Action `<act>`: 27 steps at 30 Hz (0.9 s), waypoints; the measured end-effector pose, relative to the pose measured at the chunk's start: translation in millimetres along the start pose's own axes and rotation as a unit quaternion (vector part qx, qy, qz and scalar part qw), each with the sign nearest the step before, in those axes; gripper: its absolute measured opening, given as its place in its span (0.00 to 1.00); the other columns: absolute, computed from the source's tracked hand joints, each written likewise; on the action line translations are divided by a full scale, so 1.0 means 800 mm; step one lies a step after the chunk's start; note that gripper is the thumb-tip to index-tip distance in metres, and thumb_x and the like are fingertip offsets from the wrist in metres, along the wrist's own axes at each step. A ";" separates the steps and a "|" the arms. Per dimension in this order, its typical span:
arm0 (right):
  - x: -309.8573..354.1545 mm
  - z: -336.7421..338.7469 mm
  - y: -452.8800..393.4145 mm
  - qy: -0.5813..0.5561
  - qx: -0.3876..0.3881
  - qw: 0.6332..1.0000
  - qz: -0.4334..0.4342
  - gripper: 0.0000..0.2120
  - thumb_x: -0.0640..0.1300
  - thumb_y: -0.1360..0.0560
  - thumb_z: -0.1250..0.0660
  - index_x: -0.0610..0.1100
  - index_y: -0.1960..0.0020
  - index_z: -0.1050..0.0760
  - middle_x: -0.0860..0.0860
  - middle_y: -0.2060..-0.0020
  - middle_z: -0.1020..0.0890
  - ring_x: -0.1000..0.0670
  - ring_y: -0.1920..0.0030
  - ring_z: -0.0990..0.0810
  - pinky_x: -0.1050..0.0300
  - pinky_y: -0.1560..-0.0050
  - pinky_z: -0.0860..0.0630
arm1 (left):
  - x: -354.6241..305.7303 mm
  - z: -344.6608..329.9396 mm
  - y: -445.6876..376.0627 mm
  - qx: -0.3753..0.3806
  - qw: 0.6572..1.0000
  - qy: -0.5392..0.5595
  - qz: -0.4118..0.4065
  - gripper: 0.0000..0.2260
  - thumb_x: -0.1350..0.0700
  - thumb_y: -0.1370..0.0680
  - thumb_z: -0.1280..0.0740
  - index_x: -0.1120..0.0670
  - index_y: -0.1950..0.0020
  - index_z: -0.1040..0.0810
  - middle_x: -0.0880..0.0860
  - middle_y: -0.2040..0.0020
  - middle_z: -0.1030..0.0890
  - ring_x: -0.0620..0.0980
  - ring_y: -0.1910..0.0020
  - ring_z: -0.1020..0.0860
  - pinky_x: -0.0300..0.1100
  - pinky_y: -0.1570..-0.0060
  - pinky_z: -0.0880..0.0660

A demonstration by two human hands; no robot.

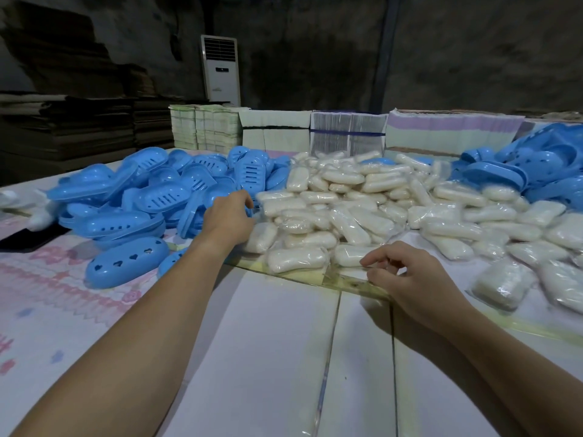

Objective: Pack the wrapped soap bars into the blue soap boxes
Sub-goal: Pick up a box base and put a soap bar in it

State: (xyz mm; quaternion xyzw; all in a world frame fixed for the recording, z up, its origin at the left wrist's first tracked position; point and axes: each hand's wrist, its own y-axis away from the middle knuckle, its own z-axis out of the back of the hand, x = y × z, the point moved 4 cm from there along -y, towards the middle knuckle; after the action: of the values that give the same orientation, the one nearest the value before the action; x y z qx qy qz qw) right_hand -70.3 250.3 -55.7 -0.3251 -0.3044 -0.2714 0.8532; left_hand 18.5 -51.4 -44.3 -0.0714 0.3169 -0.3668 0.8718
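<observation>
While no label reads clearly, your left hand (227,216) reaches among blue soap boxes (148,197) (grip hidden); your right hand (407,272), loosely curled, holds nothing beside wrapped soap bars (340,197).

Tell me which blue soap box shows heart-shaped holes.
The blue soap box lying alone at the pile's near edge, left of the left forearm; its domed side shows heart-shaped cutouts, while the others show slots.

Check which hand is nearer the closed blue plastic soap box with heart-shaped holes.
Left. The left hand is up and right of the closed blue soap box, at the pile's edge; the right hand is far across to its right.
</observation>
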 end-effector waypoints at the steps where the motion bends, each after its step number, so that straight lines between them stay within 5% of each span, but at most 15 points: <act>1: 0.000 0.000 0.000 -0.001 0.000 1.000 -0.001 0.10 0.37 0.27 0.30 0.51 0.56 0.18 0.53 0.64 0.23 0.55 0.62 0.25 0.70 0.61 0.31 | -0.001 -0.001 -0.001 0.000 1.000 -0.021 -0.002 0.11 0.62 0.23 0.35 0.50 0.43 0.24 0.56 0.47 0.21 0.59 0.46 0.24 0.52 0.47 0.25; 6: 0.001 0.000 0.000 0.002 -0.001 1.000 -0.003 0.10 0.36 0.27 0.29 0.52 0.57 0.18 0.52 0.64 0.22 0.53 0.62 0.25 0.69 0.60 0.30 | -0.012 0.007 0.000 -0.061 0.996 -0.057 -0.021 0.11 0.64 0.23 0.38 0.49 0.47 0.30 0.54 0.53 0.23 0.56 0.53 0.29 0.48 0.52 0.34; 10: 0.000 0.000 0.000 -0.001 -0.001 1.000 -0.010 0.10 0.37 0.27 0.29 0.52 0.57 0.17 0.53 0.65 0.22 0.53 0.62 0.24 0.69 0.61 0.29 | -0.008 0.004 0.002 -0.054 0.997 -0.062 -0.001 0.03 0.55 0.21 0.36 0.49 0.48 0.28 0.51 0.54 0.24 0.54 0.52 0.30 0.49 0.50 0.36; 14: -0.001 0.000 0.000 -0.004 -0.002 1.000 -0.011 0.10 0.36 0.28 0.29 0.51 0.57 0.17 0.53 0.66 0.23 0.52 0.63 0.25 0.69 0.62 0.30 | 0.001 -0.004 0.000 -0.040 0.996 -0.073 0.015 0.07 0.49 0.19 0.38 0.50 0.46 0.23 0.53 0.49 0.21 0.57 0.44 0.25 0.52 0.46 0.34; 19: -0.001 -0.001 0.000 -0.008 0.004 1.000 -0.009 0.10 0.36 0.27 0.30 0.51 0.57 0.17 0.53 0.66 0.23 0.52 0.62 0.25 0.70 0.62 0.30 | 0.007 -0.003 -0.007 -0.060 0.998 -0.004 0.014 0.09 0.50 0.23 0.32 0.51 0.45 0.25 0.54 0.54 0.23 0.56 0.54 0.26 0.48 0.56 0.29; 27: -0.003 0.001 -0.001 -0.006 -0.005 1.000 -0.021 0.11 0.37 0.28 0.30 0.54 0.58 0.18 0.52 0.61 0.20 0.52 0.59 0.23 0.67 0.59 0.28 | -0.002 0.016 0.000 -0.141 0.987 0.081 -0.019 0.21 0.56 0.30 0.25 0.52 0.39 0.25 0.52 0.53 0.20 0.56 0.50 0.22 0.53 0.47 0.24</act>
State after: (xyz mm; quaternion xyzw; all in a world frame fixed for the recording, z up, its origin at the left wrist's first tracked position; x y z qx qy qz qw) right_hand -72.7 250.6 -56.4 -0.3245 -0.3149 -0.2893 0.8437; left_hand 25.2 -51.8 -33.1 -0.1697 0.4336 -0.3396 0.8173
